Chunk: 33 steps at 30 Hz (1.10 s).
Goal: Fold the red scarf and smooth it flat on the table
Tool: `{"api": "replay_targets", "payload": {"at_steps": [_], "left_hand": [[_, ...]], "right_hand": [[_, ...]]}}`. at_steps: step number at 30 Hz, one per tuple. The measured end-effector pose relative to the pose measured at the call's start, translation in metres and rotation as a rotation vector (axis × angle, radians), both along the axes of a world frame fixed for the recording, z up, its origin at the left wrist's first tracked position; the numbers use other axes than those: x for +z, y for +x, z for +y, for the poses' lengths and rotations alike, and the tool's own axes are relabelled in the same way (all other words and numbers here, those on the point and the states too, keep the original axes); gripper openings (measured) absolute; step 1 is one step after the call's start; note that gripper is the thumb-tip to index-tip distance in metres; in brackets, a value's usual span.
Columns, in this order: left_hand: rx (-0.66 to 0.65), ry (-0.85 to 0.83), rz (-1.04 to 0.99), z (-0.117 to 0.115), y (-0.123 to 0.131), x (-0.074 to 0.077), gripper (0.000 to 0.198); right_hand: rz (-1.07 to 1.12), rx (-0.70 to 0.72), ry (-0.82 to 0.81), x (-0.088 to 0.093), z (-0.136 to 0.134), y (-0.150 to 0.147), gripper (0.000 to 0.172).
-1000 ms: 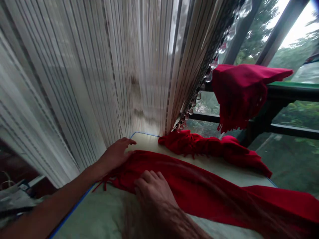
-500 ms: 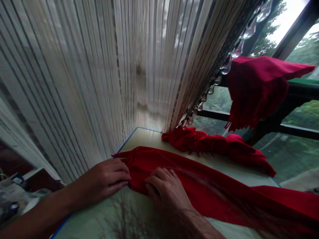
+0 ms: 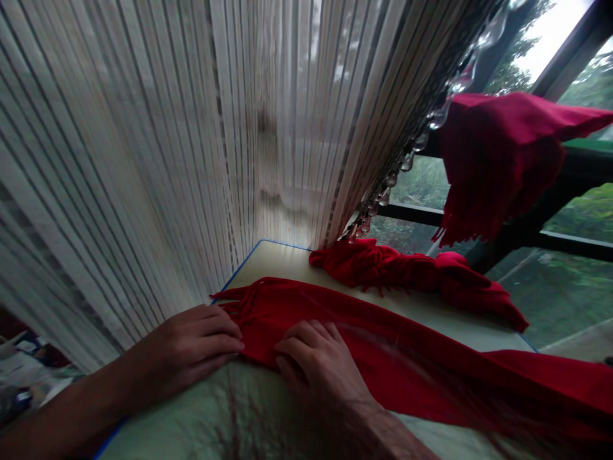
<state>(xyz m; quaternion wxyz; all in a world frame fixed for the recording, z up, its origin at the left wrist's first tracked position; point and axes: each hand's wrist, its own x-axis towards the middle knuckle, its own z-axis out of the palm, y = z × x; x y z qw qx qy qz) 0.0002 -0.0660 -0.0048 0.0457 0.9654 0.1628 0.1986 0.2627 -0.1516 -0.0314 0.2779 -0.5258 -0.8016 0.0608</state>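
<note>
One long red scarf (image 3: 364, 332) lies stretched across the tabletop (image 3: 287, 255), its fringed end toward the left edge and its other end running out of view on the right. A few strands of the fringe (image 3: 235, 295) reach that blue-trimmed left edge. The left hand (image 3: 196, 345) is at the near side of the fringed end, its fingers close together and loosely bent, tips touching the cloth — whether they pinch it cannot be told. Just beside it, the right hand (image 3: 322, 367) rests on the scarf, fingers curled with the tips down on the fabric; its underside is hidden, so a grip cannot be made out either. A second red scarf (image 3: 412, 273) lies bunched along the far edge, right of the far left corner. Beyond that edge, a fringed red cloth (image 3: 502, 153) hangs over a dark rail (image 3: 591, 166). A pale striped curtain (image 3: 167, 160) — edged with clear beads (image 3: 407, 161) — hangs behind the far left corner.
</note>
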Motion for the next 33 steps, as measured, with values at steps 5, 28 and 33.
{"api": "replay_targets", "payload": {"at_steps": [5,28,33], "left_hand": [[0.01,-0.034,0.001,0.001,-0.001,-0.003,0.019],[0.267,-0.526,-0.085,0.116,0.088,0.008,0.04],[0.324,-0.479,-0.176,0.112,0.081,0.016,0.043]], "right_hand": [[-0.033,0.0,0.012,-0.001,0.0,-0.002,0.007],[0.089,0.377,-0.076,-0.014,-0.005,0.002,0.052],[0.009,0.412,-0.162,-0.007,-0.002,0.002,0.05]]}}
